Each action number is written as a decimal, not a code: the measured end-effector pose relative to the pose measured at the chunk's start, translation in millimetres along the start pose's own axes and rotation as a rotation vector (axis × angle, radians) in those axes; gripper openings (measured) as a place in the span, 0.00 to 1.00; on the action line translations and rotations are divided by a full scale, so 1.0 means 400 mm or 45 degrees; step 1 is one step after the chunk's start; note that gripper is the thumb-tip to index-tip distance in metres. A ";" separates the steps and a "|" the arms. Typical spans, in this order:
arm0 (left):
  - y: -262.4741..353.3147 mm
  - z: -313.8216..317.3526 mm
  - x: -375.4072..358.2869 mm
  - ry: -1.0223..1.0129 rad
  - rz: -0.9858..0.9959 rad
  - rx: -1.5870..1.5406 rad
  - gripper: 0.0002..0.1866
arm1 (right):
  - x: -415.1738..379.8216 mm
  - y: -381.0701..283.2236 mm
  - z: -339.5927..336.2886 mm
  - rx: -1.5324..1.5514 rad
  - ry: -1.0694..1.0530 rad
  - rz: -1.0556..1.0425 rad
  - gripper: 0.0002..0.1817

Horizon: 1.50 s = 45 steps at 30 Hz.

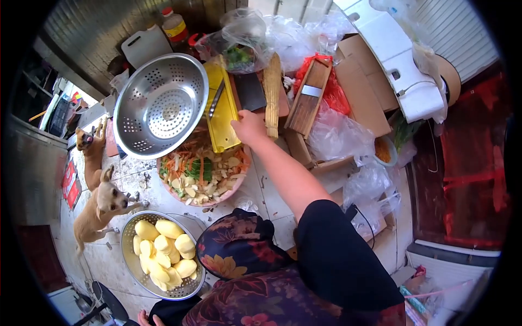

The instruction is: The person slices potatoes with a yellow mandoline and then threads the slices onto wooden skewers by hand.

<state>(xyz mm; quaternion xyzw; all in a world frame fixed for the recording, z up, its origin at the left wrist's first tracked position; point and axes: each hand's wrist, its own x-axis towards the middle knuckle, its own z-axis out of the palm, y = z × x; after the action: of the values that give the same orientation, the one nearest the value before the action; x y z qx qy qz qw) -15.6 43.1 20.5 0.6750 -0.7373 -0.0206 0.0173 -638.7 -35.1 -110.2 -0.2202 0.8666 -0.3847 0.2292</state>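
My right hand (251, 128) is closed on the lower right edge of a yellow plastic slicer-like board (224, 130) with raised sides. A dark, narrow tool (216, 99) lies along that board. Just left of it, a big steel colander (130, 103) tilts over a wide basin (204, 203) of cut vegetables and peelings. At the bottom edge, only some fingers of my left hand (147, 317) show, apart and with nothing visible in them. Above that hand stands a second colander (129, 258) full of peeled, pale yellow potatoes (163, 244).
Two dogs, a tan one (100, 209) and a brown one (93, 152), are on the tiled floor at left. A wooden slicer (310, 100), straw brush (272, 92), cardboard box (356, 95) and plastic bags (340, 133) crowd the right. A bottle (174, 26) stands behind.
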 end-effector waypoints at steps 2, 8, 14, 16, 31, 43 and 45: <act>0.002 0.001 0.011 -0.061 -0.037 0.016 0.24 | 0.004 0.028 0.002 0.008 0.040 -0.016 0.20; -0.077 0.046 0.029 -0.140 -0.161 -0.003 0.24 | -0.082 0.152 -0.128 0.304 0.204 -0.026 0.15; -0.059 0.030 0.046 -0.235 -0.220 -0.113 0.24 | -0.074 0.562 -0.259 -0.077 0.183 0.252 0.19; -0.089 0.039 0.051 -0.264 -0.334 -0.097 0.25 | -0.056 0.639 -0.278 -0.245 0.052 0.344 0.18; -0.107 0.057 0.072 -0.263 -0.200 -0.179 0.22 | 0.180 0.570 -0.554 -1.168 0.540 0.184 0.40; -0.045 0.038 0.075 -0.281 -0.263 -0.276 0.22 | 0.136 0.216 -0.457 -0.673 0.356 -0.318 0.18; -0.019 0.025 0.078 -0.281 -0.247 -0.215 0.22 | 0.112 0.339 -0.387 -0.792 -0.059 0.073 0.13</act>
<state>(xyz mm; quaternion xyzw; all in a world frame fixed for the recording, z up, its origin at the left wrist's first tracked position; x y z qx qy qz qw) -11.5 11.6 9.9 0.7328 -0.6617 -0.1582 -0.0092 -790.0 109.7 -131.7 -0.2641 0.9431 -0.0893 0.1813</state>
